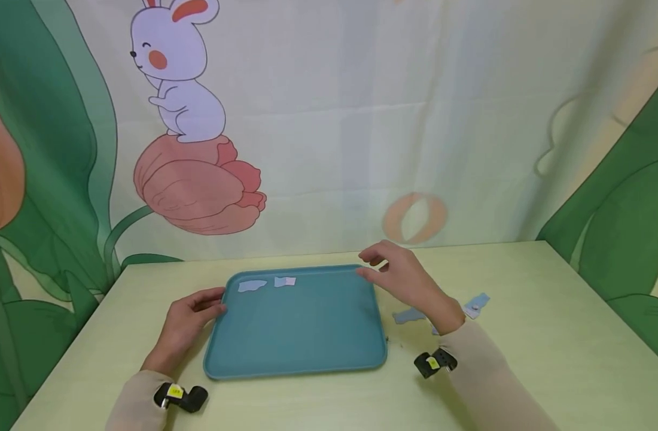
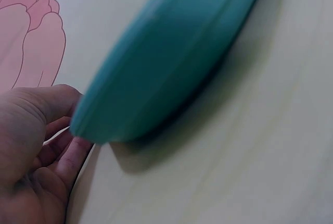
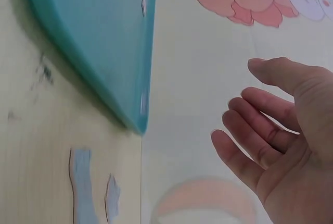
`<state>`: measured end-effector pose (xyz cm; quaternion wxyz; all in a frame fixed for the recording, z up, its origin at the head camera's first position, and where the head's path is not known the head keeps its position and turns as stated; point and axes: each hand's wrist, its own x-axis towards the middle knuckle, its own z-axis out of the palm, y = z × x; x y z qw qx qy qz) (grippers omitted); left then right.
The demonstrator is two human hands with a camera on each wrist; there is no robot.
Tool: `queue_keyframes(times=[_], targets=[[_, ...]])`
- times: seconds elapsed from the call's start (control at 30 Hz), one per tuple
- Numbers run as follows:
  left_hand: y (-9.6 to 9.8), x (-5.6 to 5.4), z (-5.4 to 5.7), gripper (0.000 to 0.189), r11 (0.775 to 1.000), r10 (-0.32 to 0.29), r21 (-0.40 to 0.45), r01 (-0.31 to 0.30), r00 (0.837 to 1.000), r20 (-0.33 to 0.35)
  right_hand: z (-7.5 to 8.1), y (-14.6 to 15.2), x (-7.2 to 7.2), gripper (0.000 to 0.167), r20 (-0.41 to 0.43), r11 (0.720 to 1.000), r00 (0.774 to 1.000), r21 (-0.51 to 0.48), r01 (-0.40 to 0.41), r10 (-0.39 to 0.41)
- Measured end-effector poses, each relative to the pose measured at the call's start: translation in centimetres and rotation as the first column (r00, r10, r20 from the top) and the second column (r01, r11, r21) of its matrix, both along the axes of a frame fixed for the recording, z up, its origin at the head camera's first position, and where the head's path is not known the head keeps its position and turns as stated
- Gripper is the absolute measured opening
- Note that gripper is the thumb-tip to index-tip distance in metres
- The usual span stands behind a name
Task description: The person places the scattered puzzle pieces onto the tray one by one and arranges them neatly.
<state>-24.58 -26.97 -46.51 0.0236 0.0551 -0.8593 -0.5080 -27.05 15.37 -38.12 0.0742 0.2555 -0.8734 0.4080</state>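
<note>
A teal rectangular tray (image 1: 302, 329) lies on the table. My left hand (image 1: 183, 326) is at its left edge; in the left wrist view the tray rim (image 2: 151, 73) sits between the thumb and the fingers (image 2: 65, 161), which partly disappear behind it. Two light blue scraps of paper are in the tray's far left part: a longer one (image 1: 252, 286) and a smaller one with a pinkish end (image 1: 285, 281). Beside the tray's far right corner hovers my right hand (image 1: 399, 272), fingers loosely bent and apart. Nothing is between them in the right wrist view.
Right of the tray, more blue paper scraps (image 1: 408, 315) lie on the pale table (image 1: 550, 347), one (image 1: 477, 304) beyond the right wrist and another partly hidden by it. Small dark specks (image 3: 46, 73) are near the tray. A printed curtain (image 1: 318, 149) hangs behind the table.
</note>
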Motion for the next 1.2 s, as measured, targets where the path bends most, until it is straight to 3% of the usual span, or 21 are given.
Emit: queue_keyframes(times=[0.3, 0.67, 0.97, 1.2], targets=[[0.1, -0.2, 0.1, 0.045, 1.0, -0.001, -0.017, 0.001, 1.0, 0.0, -0.1, 2.9, 0.3, 0.029, 0.039, 0.996, 0.995, 0.009, 0.088, -0.088], [0.1, -0.1, 0.1, 0.046, 1.0, -0.004, -0.011, 0.004, 1.0, 0.012, -0.4, 4.7, 0.3, 0.029, 0.043, 0.992, 0.992, 0.024, 0.12, -0.121], [-0.2, 0.1, 0.3, 0.046, 1.0, -0.003, -0.021, 0.003, 1.0, 0.01, -0.2, 7.4, 0.7, 0.033, 0.073, 0.978, 0.976, 0.043, 0.204, -0.206], [0.1, 0.0, 0.2, 0.047, 1.0, -0.003, -0.011, 0.003, 1.0, 0.012, -1.0, 9.4, 0.2, 0.033, 0.056, 0.966, 0.97, 0.118, 0.231, -0.239]])
